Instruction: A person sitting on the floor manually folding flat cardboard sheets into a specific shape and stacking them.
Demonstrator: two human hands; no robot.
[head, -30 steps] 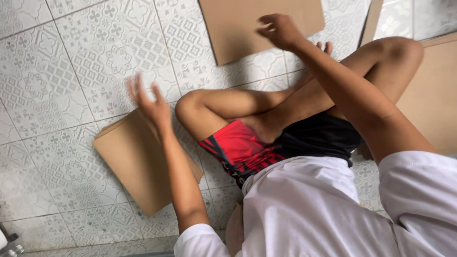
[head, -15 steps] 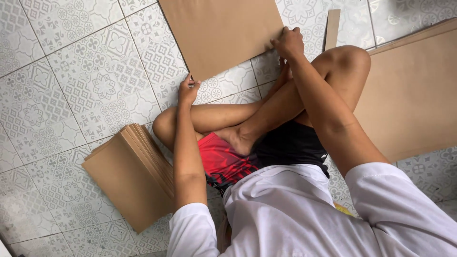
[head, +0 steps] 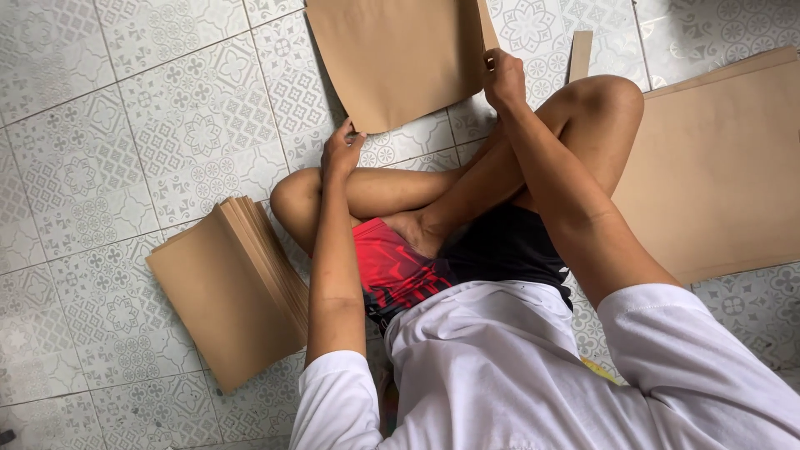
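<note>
Sheet in hand: a flat brown paper sheet (head: 400,58), plain and matte, unprinted, lies at 12 o'clock on the tiles, its near corner pointing towards the crossed legs.
Left hand: the left hand (head: 342,150) pinches the sheet's lower corner, fingers closed on the edge.
Right hand: the right hand (head: 502,77) grips the sheet's right edge, fingers curled over it, at 1 o'clock.
Stack: a thick stack of brown sheets (head: 229,292), same colour and finish, rests at 9 o'clock just beside the left knee; its layered edges fan out along the side nearest the leg.
Large sheet: a big brown sheet (head: 717,167) is spread flat at 3 o'clock, partly under the raised right knee.
Strip: a narrow brown strip (head: 581,54) lies at 1 o'clock, between the held sheet and the large one.
Floor: grey-white patterned tiles (head: 125,125), glossy, with ornamental motifs and thin grout lines.
In the way: the person's crossed bare legs (head: 467,183), red-and-black shorts and white shirt fill the lower middle, hiding the floor there.
</note>
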